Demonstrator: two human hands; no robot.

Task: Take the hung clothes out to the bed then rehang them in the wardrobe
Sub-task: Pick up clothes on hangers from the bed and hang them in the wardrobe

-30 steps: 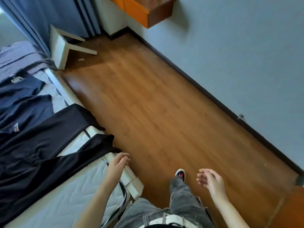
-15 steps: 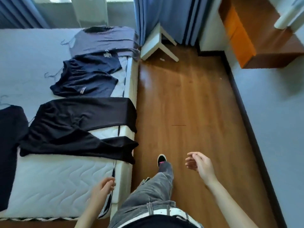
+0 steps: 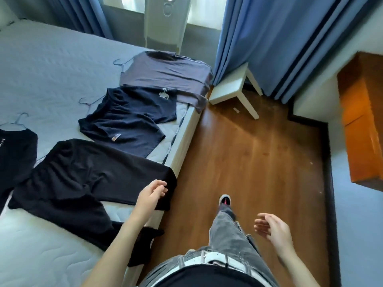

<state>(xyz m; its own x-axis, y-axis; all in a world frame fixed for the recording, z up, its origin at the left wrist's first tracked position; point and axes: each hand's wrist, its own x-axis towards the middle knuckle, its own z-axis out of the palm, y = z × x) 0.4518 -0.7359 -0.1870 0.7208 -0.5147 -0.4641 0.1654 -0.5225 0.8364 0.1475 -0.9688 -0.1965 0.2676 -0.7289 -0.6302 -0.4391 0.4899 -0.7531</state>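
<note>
- While the left hand (image 3: pixel 152 195) hovers over the black trousers (image 3: pixel 83 179) at the bed's (image 3: pixel 51 69) near right edge, its fingers are loosely curled, gripping nothing I can make out.
- Right hand (image 3: pixel 273 228) hangs over the floor (image 3: pixel 259 162), fingers relaxed, released.
- Farther along that edge: navy shirt (image 3: pixel 124 119), then grey shirt (image 3: pixel 165 75) at the far corner.
- Another black garment (image 3: pixel 14 152) lies further left, its hanger (image 3: pixel 19 121) showing.
</note>
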